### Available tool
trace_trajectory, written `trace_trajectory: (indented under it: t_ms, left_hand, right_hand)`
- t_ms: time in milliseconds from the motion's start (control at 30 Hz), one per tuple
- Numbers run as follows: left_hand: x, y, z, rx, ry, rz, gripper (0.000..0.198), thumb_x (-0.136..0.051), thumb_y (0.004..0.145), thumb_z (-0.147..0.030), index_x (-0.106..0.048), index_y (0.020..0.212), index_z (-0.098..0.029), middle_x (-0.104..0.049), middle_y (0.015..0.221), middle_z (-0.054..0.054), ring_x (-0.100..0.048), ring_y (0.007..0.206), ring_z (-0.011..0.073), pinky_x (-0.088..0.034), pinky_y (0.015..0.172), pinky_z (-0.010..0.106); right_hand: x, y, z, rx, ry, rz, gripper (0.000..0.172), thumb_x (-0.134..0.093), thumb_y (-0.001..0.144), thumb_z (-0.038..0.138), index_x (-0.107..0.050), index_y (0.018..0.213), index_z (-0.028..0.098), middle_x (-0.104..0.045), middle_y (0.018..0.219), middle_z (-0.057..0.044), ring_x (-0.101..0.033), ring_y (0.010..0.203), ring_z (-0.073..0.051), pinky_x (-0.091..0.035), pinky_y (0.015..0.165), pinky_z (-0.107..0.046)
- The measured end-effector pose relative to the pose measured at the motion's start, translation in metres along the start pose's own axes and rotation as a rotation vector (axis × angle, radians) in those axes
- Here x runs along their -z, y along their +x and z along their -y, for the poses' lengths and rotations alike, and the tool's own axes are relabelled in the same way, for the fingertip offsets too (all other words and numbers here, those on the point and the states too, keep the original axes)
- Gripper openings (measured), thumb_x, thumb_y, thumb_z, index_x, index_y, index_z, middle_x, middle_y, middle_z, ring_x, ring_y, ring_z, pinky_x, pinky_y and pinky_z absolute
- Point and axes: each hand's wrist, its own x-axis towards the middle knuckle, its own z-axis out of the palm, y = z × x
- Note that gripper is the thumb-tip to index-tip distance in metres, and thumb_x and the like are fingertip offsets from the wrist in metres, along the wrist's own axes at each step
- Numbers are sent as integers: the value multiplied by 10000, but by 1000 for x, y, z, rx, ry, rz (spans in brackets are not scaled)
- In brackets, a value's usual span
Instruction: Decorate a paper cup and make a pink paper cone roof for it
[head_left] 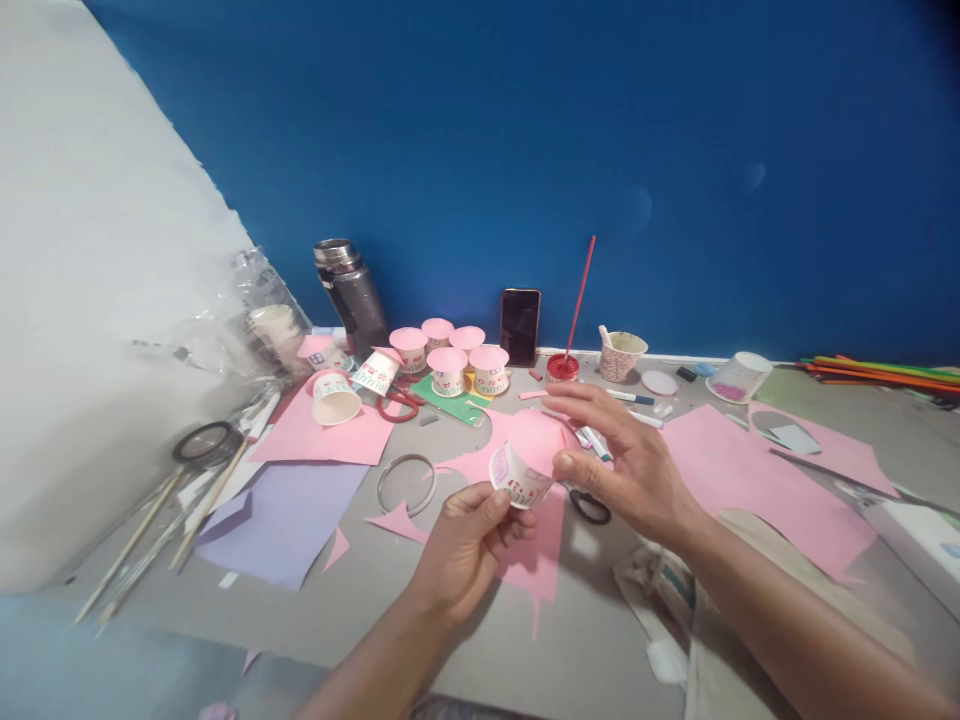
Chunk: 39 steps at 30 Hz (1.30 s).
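Observation:
My left hand (480, 535) is closed around the lower part of a small white paper cup (517, 478) with red, green and pink marks drawn on it. The cup is tilted, and its side faces up. To the right of it my right hand (622, 460) hovers with thumb and fingers apart, the thumb tip close to the cup's edge. Under both hands lies cut pink paper (536, 570). Black-handled scissors (590, 506) show partly beneath my right hand. Farther back stand several drawn-on cups topped with pink paper discs (448, 360).
A dark flask (351, 295), a phone (520, 325), a red pot (562, 368) with a stick and a patterned cup (622, 357) stand along the blue wall. Purple paper (289, 525) and a tape ring (406, 485) lie left; pink sheets (765, 490) and a cloth (750, 620) lie right.

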Motion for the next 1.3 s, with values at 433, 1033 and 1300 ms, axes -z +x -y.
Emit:
trace_trajectory:
  t_ms: [433, 1033, 1300]
  left_hand:
    - [2, -1, 2, 21, 60, 42, 401, -960, 663, -447, -801, 787, -100, -754, 708, 86, -689, 661, 142, -551, 675, 232]
    - [3, -1, 2, 79, -47, 81, 319, -959, 689, -364, -782, 758, -107, -756, 710, 72, -690, 638, 121, -570, 660, 208]
    - [5, 1, 2, 119, -99, 109, 300, -942, 721, -338, -772, 769, -95, -737, 675, 60, -674, 588, 102, -565, 606, 176]
  right_hand:
    - [1, -1, 1, -42, -30, 32, 380, -698, 923, 490, -777, 1194, 236, -666, 1403, -140, -619, 1323, -350, -541, 1053, -541]
    - [1, -1, 1, 214, -121, -5, 313, -687, 947, 455, -760, 1150, 228, -633, 1419, -151, -588, 1319, -343, -500, 1046, -548]
    - [5, 1, 4, 349, -133, 61, 369, -692, 928, 540, -730, 1147, 246, -615, 1427, -145, -571, 1320, -356, -444, 1082, -590]
